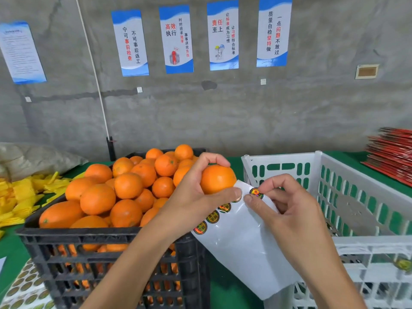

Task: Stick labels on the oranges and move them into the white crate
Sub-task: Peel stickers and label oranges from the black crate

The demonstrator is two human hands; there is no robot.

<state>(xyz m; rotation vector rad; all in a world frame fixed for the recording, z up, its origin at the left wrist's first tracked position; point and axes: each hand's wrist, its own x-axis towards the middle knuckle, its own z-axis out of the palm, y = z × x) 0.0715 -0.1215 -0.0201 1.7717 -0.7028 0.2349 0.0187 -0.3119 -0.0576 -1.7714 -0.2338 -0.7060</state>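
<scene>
1. The black crate [107, 259] runs off the bottom edge, so its base is unseen.
2. The label sheet [243, 246] hides the white crate's [365, 246] near left corner, and the right hand [287, 210] hides part of the sheet.
3. The print on the round labels [213, 217] is too small to read.
4. The red stack [392, 152] at the counter's [13, 253] far right corner is cut off at the right.
5. Another sheet of stickers [24, 288] is cut off at the bottom left.

We see a black crate [107, 246] heaped with oranges [124, 188]. Just right of it, the left hand [191, 197] grips one orange [217, 178] and a white label sheet [243, 241] — the right hand [287, 210] pinches a round label [256, 194] there. Further right stands the white crate [365, 210].
</scene>
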